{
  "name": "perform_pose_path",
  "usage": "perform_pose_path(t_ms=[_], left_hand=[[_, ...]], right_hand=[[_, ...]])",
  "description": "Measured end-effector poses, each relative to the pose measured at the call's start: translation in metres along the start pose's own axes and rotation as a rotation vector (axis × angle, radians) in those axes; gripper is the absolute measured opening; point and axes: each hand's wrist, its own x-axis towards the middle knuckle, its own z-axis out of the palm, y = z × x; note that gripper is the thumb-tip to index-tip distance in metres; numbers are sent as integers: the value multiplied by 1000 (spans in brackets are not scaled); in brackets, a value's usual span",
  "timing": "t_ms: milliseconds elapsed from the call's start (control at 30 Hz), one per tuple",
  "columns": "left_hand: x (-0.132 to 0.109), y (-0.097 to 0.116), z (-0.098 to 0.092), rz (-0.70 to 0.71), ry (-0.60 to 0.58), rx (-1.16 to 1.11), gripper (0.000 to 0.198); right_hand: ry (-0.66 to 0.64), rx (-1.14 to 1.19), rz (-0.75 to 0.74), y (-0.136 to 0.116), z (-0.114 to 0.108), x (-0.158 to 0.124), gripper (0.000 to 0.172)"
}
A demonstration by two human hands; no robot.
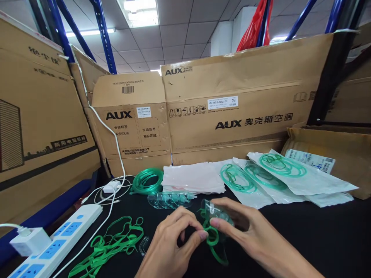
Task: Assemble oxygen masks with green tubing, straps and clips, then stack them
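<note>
Both hands were closest to the lens, over the black table (319, 227). Left hand (171, 243) pinched a green elastic strap (213, 237) between thumb and forefinger, fingers closed on it. Right hand (249, 231) was clamped around a clear plastic mask (217, 212), thumb pressing at the spot where the strap met it; the two hands were nearly touching.

Taking that mask as the landmark: just behind it and slightly left lay a row of stacked clear masks (169, 199). Further behind those sat a coil of green tubing (146, 180) and a pile of empty plastic bags (193, 177). Behind and to the right, sealed packs with green tubing (272, 175) overlapped one another. Left of the mask and nearer the viewer lay a heap of loose green straps (113, 243), and beyond them a white power strip (55, 245). Well behind everything, AUX cardboard boxes (220, 104) stood as a wall.
</note>
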Motion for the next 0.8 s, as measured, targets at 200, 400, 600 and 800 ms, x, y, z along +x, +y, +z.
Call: perform_pose_path(t_ms=[200,400,600,800], left_hand=[[-2,-5,-20,-135,-19,59,20],[-2,0,0,-142,30,65,29],[0,2,14,-137,13,110,17],[-2,1,2,-178,-25,132,27]], right_hand=[[215,-45,74,-7,-36,-1,56],[-1,53,37,-2,-10,-1,41],[-131,150,27,1,13,-4,39],[79,51,34,2,-21,3,47]])
